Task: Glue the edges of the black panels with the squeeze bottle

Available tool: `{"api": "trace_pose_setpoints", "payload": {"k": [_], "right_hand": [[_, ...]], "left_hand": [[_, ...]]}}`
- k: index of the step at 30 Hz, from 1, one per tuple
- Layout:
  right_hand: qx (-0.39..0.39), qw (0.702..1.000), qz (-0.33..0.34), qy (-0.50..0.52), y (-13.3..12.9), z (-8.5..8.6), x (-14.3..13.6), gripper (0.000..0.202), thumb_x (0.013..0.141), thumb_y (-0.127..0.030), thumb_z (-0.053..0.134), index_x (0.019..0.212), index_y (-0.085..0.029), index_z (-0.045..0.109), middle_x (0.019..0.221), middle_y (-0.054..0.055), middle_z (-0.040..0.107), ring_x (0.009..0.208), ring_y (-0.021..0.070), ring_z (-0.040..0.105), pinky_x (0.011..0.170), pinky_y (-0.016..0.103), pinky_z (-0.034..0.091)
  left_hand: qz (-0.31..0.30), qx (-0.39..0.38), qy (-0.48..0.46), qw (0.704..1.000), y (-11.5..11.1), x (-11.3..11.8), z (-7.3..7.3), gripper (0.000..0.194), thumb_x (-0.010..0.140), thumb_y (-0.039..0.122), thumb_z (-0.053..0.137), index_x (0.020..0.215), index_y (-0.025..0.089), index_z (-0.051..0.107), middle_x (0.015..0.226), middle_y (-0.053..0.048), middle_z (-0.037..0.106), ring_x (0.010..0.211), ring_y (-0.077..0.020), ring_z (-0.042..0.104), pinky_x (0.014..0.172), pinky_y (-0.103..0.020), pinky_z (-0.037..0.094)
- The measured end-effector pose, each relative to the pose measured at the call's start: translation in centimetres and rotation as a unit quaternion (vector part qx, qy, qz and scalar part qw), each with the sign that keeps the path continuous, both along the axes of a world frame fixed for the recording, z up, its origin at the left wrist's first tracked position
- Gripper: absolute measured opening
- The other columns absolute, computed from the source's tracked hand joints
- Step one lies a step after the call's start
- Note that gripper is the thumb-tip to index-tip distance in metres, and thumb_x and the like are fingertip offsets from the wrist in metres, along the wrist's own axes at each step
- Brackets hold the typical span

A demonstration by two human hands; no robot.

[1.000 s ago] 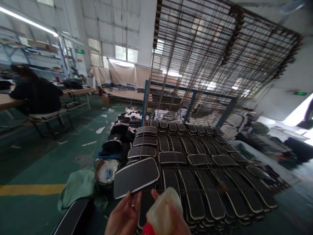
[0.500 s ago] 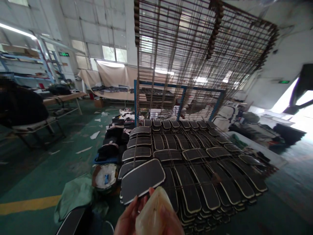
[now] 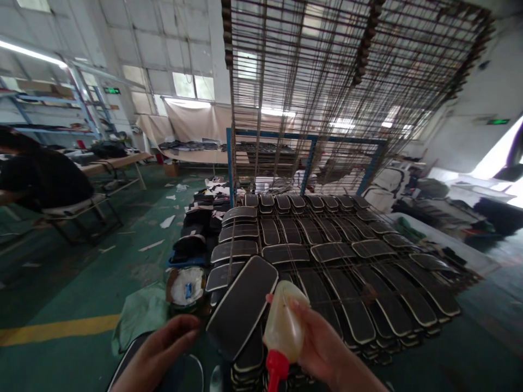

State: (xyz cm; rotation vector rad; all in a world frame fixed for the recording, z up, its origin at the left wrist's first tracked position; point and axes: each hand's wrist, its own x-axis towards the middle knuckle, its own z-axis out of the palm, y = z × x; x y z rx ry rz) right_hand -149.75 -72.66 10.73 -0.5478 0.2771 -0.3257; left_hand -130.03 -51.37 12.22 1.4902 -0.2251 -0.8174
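Observation:
My right hand (image 3: 318,340) grips a translucent squeeze bottle (image 3: 288,313), its red nozzle pointing down toward me. Left of the bottle lies a dark panel (image 3: 243,307) with rounded corners and a pale edge, slanted over the other panels. A fingertip of my right hand shows close to this panel's edge; whether it touches is unclear. My left hand (image 3: 165,348) is apart from the panel, at its lower left, with thumb and fingers separated and nothing between them. Rows of similar dark panels (image 3: 286,253) with pale edges spread out ahead, under thin rods.
A wire rack (image 3: 302,81) with a blue frame (image 3: 304,163) rises behind the panels. Left of them stand a round tub (image 3: 187,286) with a blue item inside, green cloth (image 3: 141,313) and black bundles (image 3: 190,239). At far left a person (image 3: 44,169) sits by a table.
My left hand has let go of the dark panel and moved left. The panel now slants more steeply. The bottle has moved right and turned, so its red nozzle shows.

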Motion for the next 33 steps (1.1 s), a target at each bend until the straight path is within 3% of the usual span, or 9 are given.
{"api": "trace_pose_setpoints", "payload": {"k": [1,3,6,10,13,16,19,24,33], "right_hand": [[-0.007,1.0,0.011,0.003,0.0,0.4,0.1,0.055,0.08,-0.045,0.099,0.116,-0.009,0.077,0.104,0.013,0.077,0.089,0.0249,0.073,0.083,0.035,0.062],[-0.017,0.999,0.034,0.007,0.2,1.1,0.6,0.056,0.08,-0.044,0.099,0.117,-0.009,0.077,0.104,0.013,0.076,0.089,0.0245,0.073,0.082,0.035,0.062],[-0.027,0.998,0.059,0.001,0.5,1.7,1.2,0.056,0.079,-0.043,0.099,0.118,-0.009,0.077,0.102,0.011,0.077,0.087,0.0213,0.072,0.084,0.031,0.061],[-0.059,0.998,0.028,-0.014,-0.5,2.7,0.6,0.05,0.084,-0.047,0.095,0.117,-0.013,0.079,0.108,0.013,0.077,0.09,0.0218,0.073,0.083,0.031,0.062],[-0.095,0.993,-0.074,-0.014,-2.6,4.4,-0.9,0.044,0.086,-0.049,0.094,0.117,-0.022,0.079,0.119,0.015,0.074,0.101,0.0251,0.073,0.087,0.036,0.062],[-0.158,0.968,-0.196,0.001,-4.7,6.7,-2.1,0.039,0.081,-0.048,0.098,0.11,-0.028,0.08,0.112,0.012,0.077,0.102,0.0282,0.073,0.088,0.037,0.063],[-0.233,0.934,-0.272,0.01,-5.8,8.3,-2.2,0.035,0.078,-0.047,0.099,0.1,-0.028,0.081,0.103,0.008,0.078,0.102,0.0322,0.072,0.089,0.041,0.063],[-0.309,0.905,-0.294,0.001,-5.8,8.6,-1.4,0.032,0.085,-0.047,0.093,0.105,-0.026,0.079,0.1,0.008,0.076,0.104,0.0334,0.07,0.092,0.044,0.062],[-0.295,0.906,-0.304,0.011,-5.2,7.3,-1.2,0.033,0.083,-0.045,0.095,0.104,-0.024,0.08,0.095,0.005,0.074,0.086,0.0222,0.069,0.074,0.025,0.06]], "left_hand": [[-0.023,0.01,-0.042,0.999,-0.8,0.5,1.6,0.029,0.064,0.004,0.091,0.083,0.024,0.083,0.09,-0.005,0.083,0.089,-0.0202,0.076,0.075,-0.019,0.061],[-0.041,-0.019,-0.074,0.996,-2.9,0.9,4.2,0.037,0.062,-0.001,0.088,0.088,0.026,0.082,0.094,-0.005,0.084,0.097,-0.0253,0.077,0.083,-0.029,0.064],[-0.142,-0.024,-0.009,0.99,-5.3,0.8,5.8,0.037,0.06,-0.007,0.082,0.084,0.022,0.08,0.085,-0.007,0.083,0.085,-0.0287,0.078,0.076,-0.037,0.065],[-0.206,-0.048,0.036,0.977,-5.4,1.6,4.8,0.033,0.064,-0.002,0.081,0.088,0.02,0.08,0.084,-0.008,0.083,0.081,-0.031,0.079,0.077,-0.042,0.064],[-0.273,-0.06,0.02,0.96,-3.9,2.9,4.0,0.03,0.071,0.012,0.085,0.099,0.023,0.082,0.094,-0.008,0.085,0.093,-0.0319,0.078,0.087,-0.044,0.061],[-0.381,-0.067,0.039,0.921,-2.7,3.9,3.7,0.029,0.081,0.023,0.081,0.11,0.027,0.081,0.104,-0.005,0.085,0.102,-0.03,0.077,0.095,-0.044,0.057],[-0.427,-0.071,0.064,0.899,-2.2,4.0,3.8,0.031,0.086,0.026,0.078,0.116,0.035,0.08,0.109,-0.002,0.084,0.1,-0.0261,0.077,0.093,-0.04,0.058],[-0.456,-0.08,0.075,0.883,-2.1,3.5,4.1,0.035,0.088,0.032,0.078,0.122,0.039,0.078,0.109,-0.003,0.084,0.103,-0.0265,0.077,0.096,-0.04,0.058],[-0.437,-0.074,0.078,0.893,-1.6,3.7,4.0,0.038,0.087,0.033,0.079,0.124,0.039,0.077,0.106,-0.004,0.085,0.102,-0.0297,0.078,0.093,-0.042,0.06]]}}
